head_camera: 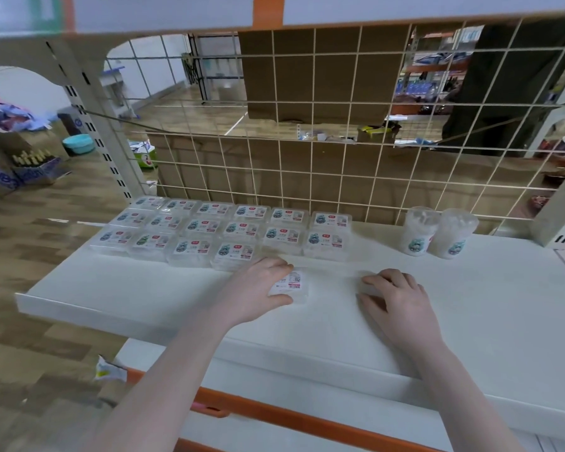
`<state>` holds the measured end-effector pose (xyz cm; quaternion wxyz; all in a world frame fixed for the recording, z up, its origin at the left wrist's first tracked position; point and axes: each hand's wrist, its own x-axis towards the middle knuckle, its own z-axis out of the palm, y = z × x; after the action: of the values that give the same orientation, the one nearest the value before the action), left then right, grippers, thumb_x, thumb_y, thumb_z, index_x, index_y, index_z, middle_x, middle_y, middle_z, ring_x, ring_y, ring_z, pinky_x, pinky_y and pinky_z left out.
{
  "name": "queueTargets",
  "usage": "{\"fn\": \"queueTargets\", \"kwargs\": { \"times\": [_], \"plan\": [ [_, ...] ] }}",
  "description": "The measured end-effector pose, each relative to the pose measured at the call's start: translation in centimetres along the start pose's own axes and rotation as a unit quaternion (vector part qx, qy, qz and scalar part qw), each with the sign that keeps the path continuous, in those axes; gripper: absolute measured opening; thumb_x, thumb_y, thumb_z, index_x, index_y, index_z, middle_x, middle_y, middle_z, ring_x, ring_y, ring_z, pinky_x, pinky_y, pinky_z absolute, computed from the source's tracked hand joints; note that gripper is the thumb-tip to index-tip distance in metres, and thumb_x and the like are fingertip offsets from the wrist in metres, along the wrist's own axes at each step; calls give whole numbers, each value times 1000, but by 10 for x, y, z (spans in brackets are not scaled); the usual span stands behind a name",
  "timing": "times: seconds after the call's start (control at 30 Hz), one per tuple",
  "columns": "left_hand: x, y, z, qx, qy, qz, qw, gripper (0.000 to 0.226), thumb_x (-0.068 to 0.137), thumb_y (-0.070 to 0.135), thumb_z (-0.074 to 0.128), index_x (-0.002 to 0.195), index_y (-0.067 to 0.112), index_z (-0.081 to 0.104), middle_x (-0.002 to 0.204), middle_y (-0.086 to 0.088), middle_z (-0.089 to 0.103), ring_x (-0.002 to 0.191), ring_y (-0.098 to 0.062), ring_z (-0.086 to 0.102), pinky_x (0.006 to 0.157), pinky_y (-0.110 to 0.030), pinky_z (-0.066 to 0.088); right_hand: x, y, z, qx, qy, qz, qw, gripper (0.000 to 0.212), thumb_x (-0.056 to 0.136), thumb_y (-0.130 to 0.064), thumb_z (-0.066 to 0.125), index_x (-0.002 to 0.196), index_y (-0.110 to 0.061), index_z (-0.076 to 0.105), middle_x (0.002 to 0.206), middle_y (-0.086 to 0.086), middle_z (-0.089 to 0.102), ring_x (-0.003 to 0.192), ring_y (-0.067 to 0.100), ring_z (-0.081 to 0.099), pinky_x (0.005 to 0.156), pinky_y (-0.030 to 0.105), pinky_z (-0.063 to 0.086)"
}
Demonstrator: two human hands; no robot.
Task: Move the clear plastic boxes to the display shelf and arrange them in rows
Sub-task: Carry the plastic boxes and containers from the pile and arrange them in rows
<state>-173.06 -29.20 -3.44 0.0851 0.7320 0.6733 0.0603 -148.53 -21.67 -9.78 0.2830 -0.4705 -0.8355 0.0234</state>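
Observation:
Several clear plastic boxes (222, 230) with white labels lie in three rows at the back left of the white display shelf (470, 305). My left hand (258, 288) grips one more clear box (292, 283) on the shelf, just in front of the rows, its label showing past my fingers. My right hand (395, 298) is curled over another clear box (369, 288), thumb on its near side, fingers over the far edge; most of that box is hidden.
Two round clear tubs (437, 233) with lids stand at the back right of the shelf. A wire grid panel (340, 151) closes the back, with cardboard behind it. An upper shelf hangs overhead. Cartons and a teal basin (77, 143) sit on the floor at left.

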Motion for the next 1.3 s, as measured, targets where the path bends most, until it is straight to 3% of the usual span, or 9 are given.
{"fn": "queueTargets", "kwargs": {
  "times": [0.23,0.9,1.03,1.17,1.23,1.3],
  "plan": [
    [9,-2,2,19,27,-2,999,49,97,32,48,143,20,37,148,3,34,136,-15,30,108,-29,28,2,-5,-2,-9,1,13,1000,27,70,-32,59,89,-17,71,89,6,65,79,33,60,68,39,48],
    [17,2,11,-14,70,-54,996,42,96,21,50,137,17,47,146,-8,38,134,-25,35,109,-35,28,-1,-4,-1,-15,11,10,1000,23,67,-30,61,85,-18,70,84,2,63,73,29,61,62,35,49],
    [13,7,7,-27,72,-66,995,42,94,30,53,134,17,50,144,-6,40,134,-23,36,109,-34,29,-5,-3,-2,-13,24,1,1000,21,68,-25,64,85,-13,70,84,6,64,74,31,62,62,35,52],
    [7,16,9,-46,113,-64,990,59,85,50,36,123,12,59,131,-10,52,124,-30,46,104,-40,35,-13,-2,-14,-32,60,68,995,24,67,-12,79,87,-5,67,81,13,63,73,36,60,58,37,52],
    [5,21,10,-50,143,-67,986,42,90,36,53,119,7,61,126,-14,56,120,-34,50,102,-44,37,-21,-2,-24,-43,86,115,989,26,69,-11,79,92,-4,68,84,16,63,76,38,61,60,37,51],
    [5,28,9,-54,168,-55,983,38,90,30,55,116,4,62,121,-16,60,115,-38,53,98,-47,41,-33,-2,-34,-59,115,149,980,29,69,-10,80,94,-3,68,86,16,64,77,38,62,61,38,52]
  ]
}}
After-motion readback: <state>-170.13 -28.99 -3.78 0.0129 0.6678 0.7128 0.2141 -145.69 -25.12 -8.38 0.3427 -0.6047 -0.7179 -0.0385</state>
